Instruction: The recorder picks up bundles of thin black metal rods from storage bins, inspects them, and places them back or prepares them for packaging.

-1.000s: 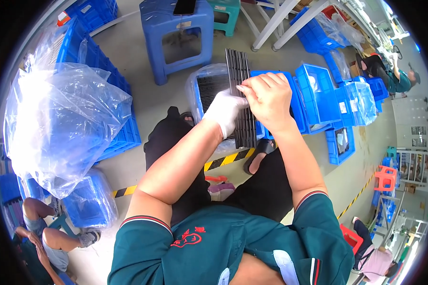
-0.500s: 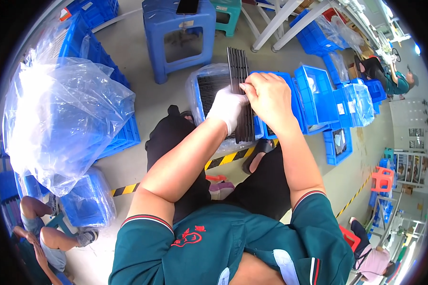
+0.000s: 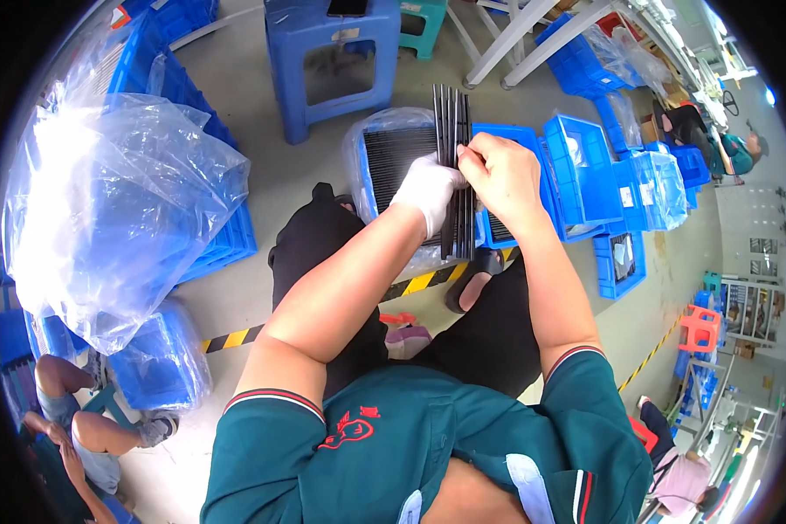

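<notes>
Several long, thin black strips (image 3: pixel 450 118) stand in a loose bundle in front of me, slightly fanned at the top end. My left hand (image 3: pixel 430 192), in a white glove, is closed around the middle of the bundle. My bare right hand (image 3: pixel 502 175) pinches at the bundle's right side with thumb and fingers. Below the hands, a plastic-lined blue bin (image 3: pixel 355 157) holds rows of similar black strips (image 3: pixel 397 157). To its right is another blue bin (image 3: pixel 528 138), mostly hidden by my right hand and forearm, with some dark strips showing.
A blue stool (image 3: pixel 279 79) carrying a dark flat object stands ahead. Blue crates (image 3: pixel 227 240) under clear plastic (image 3: pixel 140 192) rise at left; more blue bins (image 3: pixel 598 183) sit at right. Yellow-black tape (image 3: pixel 419 284) crosses the floor. Other people sit at the lower left, far right and lower right.
The bundle has shifted slightly right and its strips have spread farther apart at the top. Both hands moved a little right with it, still gripping.
</notes>
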Motion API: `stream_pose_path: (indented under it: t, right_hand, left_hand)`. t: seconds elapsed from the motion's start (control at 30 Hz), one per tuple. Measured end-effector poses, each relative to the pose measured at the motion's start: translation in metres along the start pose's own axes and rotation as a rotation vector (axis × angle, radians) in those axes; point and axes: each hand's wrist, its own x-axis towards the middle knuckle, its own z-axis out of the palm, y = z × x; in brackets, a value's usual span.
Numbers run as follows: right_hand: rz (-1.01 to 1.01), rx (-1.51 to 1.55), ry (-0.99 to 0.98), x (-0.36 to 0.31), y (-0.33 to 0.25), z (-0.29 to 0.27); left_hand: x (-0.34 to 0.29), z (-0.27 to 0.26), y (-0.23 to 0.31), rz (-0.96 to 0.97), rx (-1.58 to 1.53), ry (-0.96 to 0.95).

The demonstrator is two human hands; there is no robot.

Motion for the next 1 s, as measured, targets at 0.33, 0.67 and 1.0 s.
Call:
stream_pose_path:
  t: [0.33, 0.67, 1.0]
  right_hand:
    - [-0.025, 0.024, -0.04, 0.009, 0.005, 0.001]
    - [-0.737, -0.308, 0.003, 0.023, 0.0, -0.019]
    - [0.094, -0.011, -0.225, 0.017, 0.0, -0.017]
  left_hand:
    - [0.0, -0.001, 0.004, 0.035, 0.025, 0.004]
    - [0.002, -0.004, 0.005, -0.051, -0.068, 0.017]
    - [0.004, 0.003, 0.004, -0.003, -0.101, -0.014]
